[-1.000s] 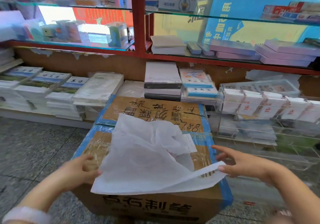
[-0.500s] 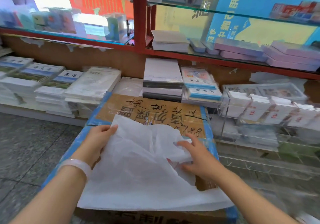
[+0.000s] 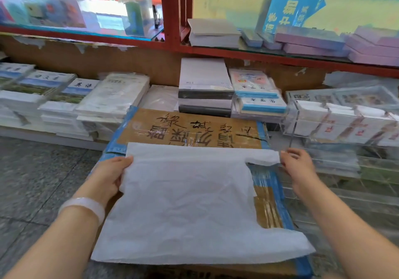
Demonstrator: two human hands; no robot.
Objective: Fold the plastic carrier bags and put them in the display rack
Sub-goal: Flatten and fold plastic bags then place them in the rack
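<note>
A white plastic carrier bag point(image 3: 185, 203) is seen spread flat on top of a taped cardboard box point(image 3: 194, 131), which bears handwritten black characters and blue tape along its edges. The bag covers most of the near part of the box lid; one handle strip is stretched along the far edge towards the right, the other lies at the near right corner.

The left hand point(image 3: 108, 176) is placed at the bag's left edge, fingers curled over the plastic and gripping it. A pale band point(image 3: 83, 206) is worn on that wrist. The right hand point(image 3: 299, 166) is held at the end of the far handle strip, which is pinched between its fingertips. The bag is pulled taut between the two hands.

To the right of the box, a clear acrylic display rack point(image 3: 336, 125) is noted, its compartments holding white folded packets. Behind the box, stacks of books and paper reams point(image 3: 205, 88) are ranged along the lower shelf. A red-framed glass shelf point(image 3: 237, 50) runs above, carrying lilac boxes point(image 3: 313, 41). A speckled grey floor point(image 3: 38, 170) is visible at left.
</note>
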